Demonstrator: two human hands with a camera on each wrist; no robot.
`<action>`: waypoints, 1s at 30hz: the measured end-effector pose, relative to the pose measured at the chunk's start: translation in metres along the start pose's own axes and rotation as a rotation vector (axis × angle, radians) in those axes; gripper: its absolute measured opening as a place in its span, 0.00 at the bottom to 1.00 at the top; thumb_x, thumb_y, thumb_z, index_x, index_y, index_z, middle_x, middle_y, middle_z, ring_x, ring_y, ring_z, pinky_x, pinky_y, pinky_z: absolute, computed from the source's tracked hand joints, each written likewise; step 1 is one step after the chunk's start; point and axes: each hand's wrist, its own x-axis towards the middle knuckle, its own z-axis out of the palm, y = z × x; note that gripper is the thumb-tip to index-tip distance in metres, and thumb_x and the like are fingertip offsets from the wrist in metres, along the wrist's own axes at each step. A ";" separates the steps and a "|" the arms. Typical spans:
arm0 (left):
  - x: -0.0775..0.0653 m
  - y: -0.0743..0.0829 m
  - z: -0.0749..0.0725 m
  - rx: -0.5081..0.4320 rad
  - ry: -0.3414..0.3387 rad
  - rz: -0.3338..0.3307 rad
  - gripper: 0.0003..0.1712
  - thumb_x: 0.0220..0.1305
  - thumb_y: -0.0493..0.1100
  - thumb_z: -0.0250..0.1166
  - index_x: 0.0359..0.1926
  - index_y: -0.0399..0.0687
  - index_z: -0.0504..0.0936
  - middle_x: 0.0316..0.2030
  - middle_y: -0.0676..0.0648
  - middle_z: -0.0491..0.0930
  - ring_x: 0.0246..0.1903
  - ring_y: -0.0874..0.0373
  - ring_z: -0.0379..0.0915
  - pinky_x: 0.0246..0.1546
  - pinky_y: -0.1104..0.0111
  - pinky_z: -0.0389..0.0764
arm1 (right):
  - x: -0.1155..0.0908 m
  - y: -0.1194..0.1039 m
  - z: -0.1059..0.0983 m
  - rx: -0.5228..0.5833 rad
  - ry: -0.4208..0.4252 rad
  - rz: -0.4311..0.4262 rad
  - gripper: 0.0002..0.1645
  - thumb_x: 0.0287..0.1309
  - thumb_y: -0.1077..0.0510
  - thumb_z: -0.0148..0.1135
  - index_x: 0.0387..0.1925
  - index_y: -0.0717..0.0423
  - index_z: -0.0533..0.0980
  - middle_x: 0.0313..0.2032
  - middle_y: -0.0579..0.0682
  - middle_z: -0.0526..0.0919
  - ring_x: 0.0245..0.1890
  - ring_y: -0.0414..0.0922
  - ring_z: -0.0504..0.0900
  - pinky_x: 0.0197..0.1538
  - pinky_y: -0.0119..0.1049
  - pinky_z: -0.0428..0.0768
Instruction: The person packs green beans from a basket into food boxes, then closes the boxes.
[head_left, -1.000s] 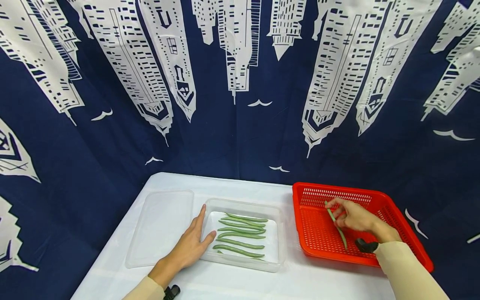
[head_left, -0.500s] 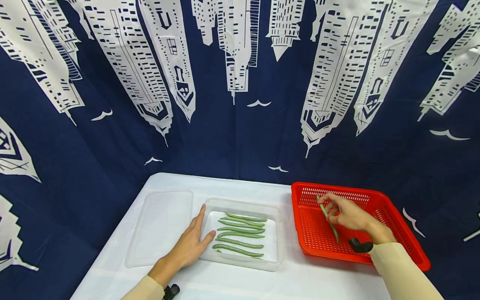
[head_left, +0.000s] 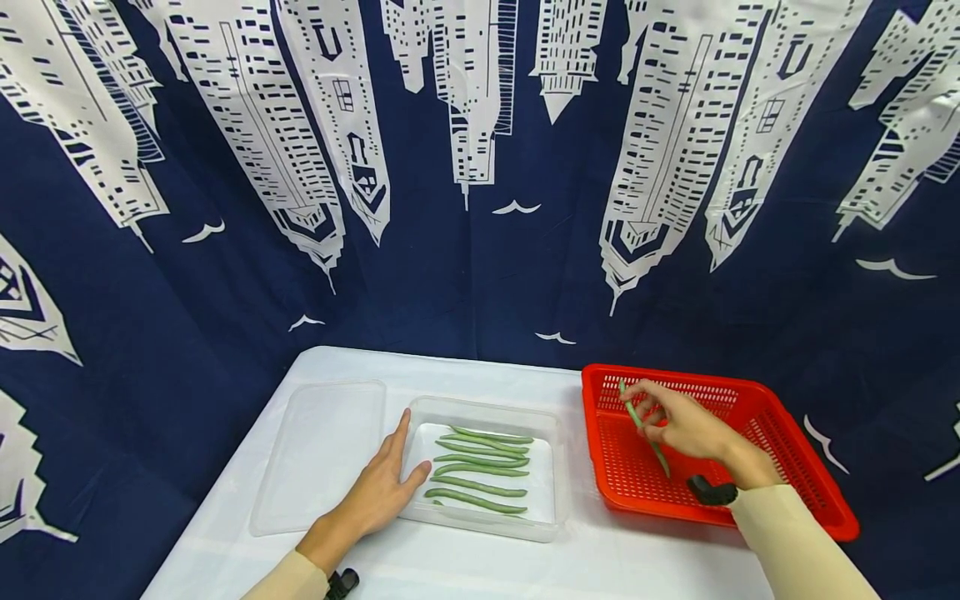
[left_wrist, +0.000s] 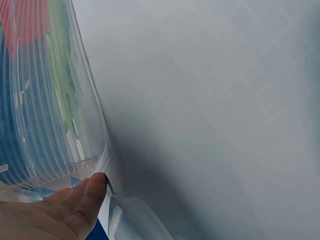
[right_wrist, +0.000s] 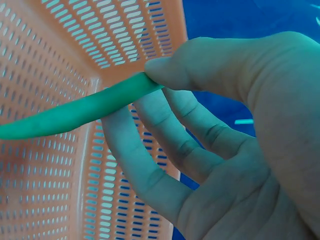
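My right hand (head_left: 686, 423) pinches a green bean (right_wrist: 95, 107) between thumb and fingers, over the red plastic basket (head_left: 611, 492). In the head view the bean slants down from the fingertips toward the basket's floor. My left hand (head_left: 378, 487) rests with straight fingers along the left side of a clear plastic container (head_left: 561, 467). Inside that container several green beans (head_left: 480, 471) lie in a rough row, one below another, on its white-looking bottom. The left wrist view shows the left fingers (left_wrist: 92, 197) at the container's rim.
A flat translucent lid (head_left: 318, 458) lies left of the container on the white table (head_left: 525, 571). Behind the table hangs a dark blue cloth (head_left: 420, 292) printed with white buildings and birds. Black wrist cameras sit at both sleeves.
My right hand has moved left and slightly up over the basket, carrying the green bean with it. The left hand and the container have stayed in place.
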 end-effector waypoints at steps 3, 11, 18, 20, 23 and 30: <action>0.000 0.000 0.000 0.001 -0.003 0.001 0.57 0.90 0.61 0.62 0.98 0.53 0.37 0.91 0.26 0.57 0.88 0.23 0.61 0.86 0.26 0.66 | 0.001 -0.008 0.001 -0.019 0.009 -0.010 0.34 0.66 0.79 0.70 0.70 0.58 0.78 0.51 0.59 0.88 0.49 0.46 0.88 0.45 0.35 0.93; 0.000 -0.001 0.001 -0.010 -0.009 0.000 0.57 0.90 0.61 0.61 0.98 0.53 0.36 0.92 0.27 0.57 0.89 0.24 0.60 0.86 0.26 0.65 | 0.004 -0.028 0.006 -0.080 0.030 -0.058 0.31 0.66 0.78 0.73 0.66 0.56 0.80 0.49 0.51 0.90 0.49 0.45 0.89 0.50 0.34 0.92; -0.001 -0.001 0.002 -0.004 -0.003 0.000 0.57 0.90 0.60 0.62 0.98 0.53 0.36 0.91 0.27 0.57 0.88 0.23 0.60 0.86 0.27 0.65 | 0.009 -0.043 0.015 -0.100 0.038 -0.076 0.27 0.66 0.76 0.77 0.58 0.53 0.79 0.49 0.51 0.91 0.48 0.45 0.91 0.53 0.32 0.92; -0.001 0.000 0.002 -0.005 -0.002 0.000 0.57 0.90 0.60 0.62 0.98 0.52 0.36 0.91 0.27 0.57 0.88 0.23 0.60 0.86 0.27 0.65 | 0.011 -0.047 0.018 -0.102 0.036 -0.086 0.26 0.66 0.75 0.77 0.58 0.54 0.78 0.49 0.54 0.92 0.48 0.46 0.92 0.54 0.32 0.92; -0.001 0.000 0.002 -0.007 0.001 0.003 0.56 0.90 0.59 0.62 0.98 0.52 0.37 0.91 0.27 0.57 0.89 0.24 0.60 0.87 0.27 0.65 | 0.014 -0.054 0.022 -0.104 0.028 -0.090 0.26 0.67 0.74 0.78 0.59 0.54 0.78 0.49 0.54 0.92 0.49 0.44 0.91 0.54 0.33 0.93; -0.001 0.000 0.002 -0.004 0.005 0.008 0.57 0.90 0.58 0.63 0.98 0.52 0.37 0.91 0.26 0.58 0.88 0.23 0.60 0.86 0.27 0.65 | 0.020 -0.071 0.031 -0.109 0.014 -0.122 0.24 0.69 0.73 0.77 0.59 0.54 0.79 0.49 0.51 0.92 0.48 0.42 0.91 0.56 0.38 0.93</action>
